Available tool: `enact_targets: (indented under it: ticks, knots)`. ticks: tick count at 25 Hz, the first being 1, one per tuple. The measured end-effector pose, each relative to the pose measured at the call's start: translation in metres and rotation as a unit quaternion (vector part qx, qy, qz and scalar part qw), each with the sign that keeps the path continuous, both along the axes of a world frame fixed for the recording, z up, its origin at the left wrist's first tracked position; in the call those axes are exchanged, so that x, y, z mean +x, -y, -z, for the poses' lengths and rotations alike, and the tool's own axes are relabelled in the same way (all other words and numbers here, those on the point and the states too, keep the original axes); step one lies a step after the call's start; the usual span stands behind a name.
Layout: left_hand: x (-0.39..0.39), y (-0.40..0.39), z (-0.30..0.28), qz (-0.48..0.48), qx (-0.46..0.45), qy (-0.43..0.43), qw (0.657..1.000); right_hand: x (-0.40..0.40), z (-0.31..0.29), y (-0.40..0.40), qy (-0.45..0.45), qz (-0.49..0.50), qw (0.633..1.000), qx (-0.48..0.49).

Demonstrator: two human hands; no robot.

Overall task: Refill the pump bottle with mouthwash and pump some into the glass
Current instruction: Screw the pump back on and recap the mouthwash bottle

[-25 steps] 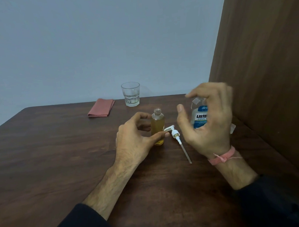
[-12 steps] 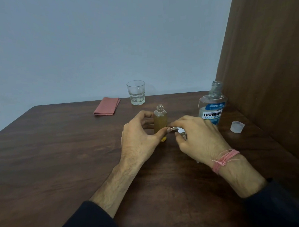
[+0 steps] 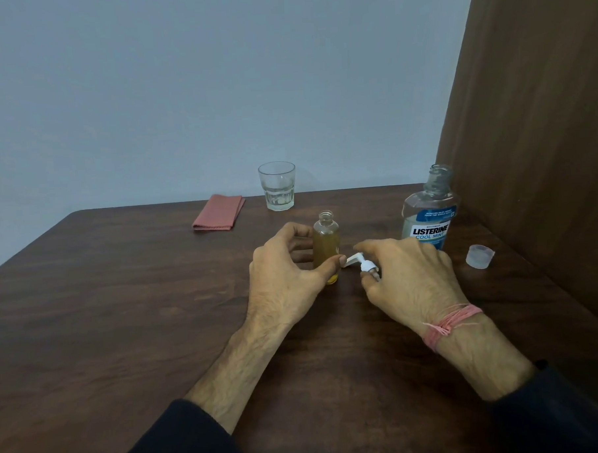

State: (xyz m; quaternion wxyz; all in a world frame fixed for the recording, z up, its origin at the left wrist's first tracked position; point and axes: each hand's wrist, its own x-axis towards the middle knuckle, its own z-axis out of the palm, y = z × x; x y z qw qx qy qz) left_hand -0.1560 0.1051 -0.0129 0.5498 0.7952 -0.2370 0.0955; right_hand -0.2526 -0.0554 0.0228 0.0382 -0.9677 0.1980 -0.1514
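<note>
1. Dark brown wood-grain desk [image 3: 123,319], pale grey-blue wall behind its far edge, brown wood panel [image 3: 544,147] along its right edge.
2. Small clear plastic pump bottle [image 3: 326,239] stands upright mid-desk, neck open, amber liquid filling most of it.
3. My left hand [image 3: 282,278] grips that bottle: thumb across the near side low down, fingers curled round the far side.
4. My right hand [image 3: 409,283] pinches the white plastic pump head [image 3: 359,262] just right of the bottle, low over the desk. Spout points left, its tip close to my left thumb; can't tell if they touch. Collar sits between thumb and forefinger; the dip tube is hidden under the hand.
5. Clear mouthwash bottle with blue-and-white label [image 3: 430,213] stands upright near the right edge, uncapped, just beyond my right hand.
6. Its translucent white cap [image 3: 479,256] lies on the desk right of that bottle, close to the panel, apart from the bottle.
7. Clear faceted drinking glass [image 3: 277,186] stands at the far edge, behind the pump bottle and well apart from it. A little clear liquid in the bottom.
8. Folded pink cloth [image 3: 219,212] lies flat left of the glass, near the far edge.
9. Pink thread band [image 3: 449,322] round my right wrist; dark sleeves [image 3: 183,440] on both forearms.
</note>
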Motion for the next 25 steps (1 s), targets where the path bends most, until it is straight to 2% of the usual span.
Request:
enact_targets:
  ticks: [4,7,13,15,18,22,25]
  knots:
    - [-0.001,-0.001,-0.001,0.000,-0.002,-0.002,1.000,-0.002,-0.001,0.000,0.022,-0.014,0.999,0.020]
    - [-0.003,-0.001,-0.002,-0.005,-0.005,0.007,1.000,-0.002,-0.003,0.001,0.054,-0.014,0.995,0.081]
    - [-0.002,-0.002,-0.003,-0.028,0.002,0.015,0.999,-0.006,-0.010,0.013,0.171,-0.022,0.967,0.186]
    - [-0.003,-0.002,-0.003,-0.028,0.005,0.016,0.999,-0.007,-0.014,0.014,0.234,-0.038,0.941,0.243]
    - [-0.004,-0.002,-0.003,-0.015,0.010,0.019,1.000,-0.009,-0.020,0.008,0.365,-0.119,0.870,0.310]
    - [-0.005,-0.001,-0.002,0.001,0.017,0.030,0.999,-0.014,-0.026,0.001,0.518,-0.224,0.777,0.280]
    - [-0.006,0.000,-0.001,0.006,0.018,0.042,0.999,-0.016,-0.026,-0.003,0.557,-0.254,0.746,0.262]
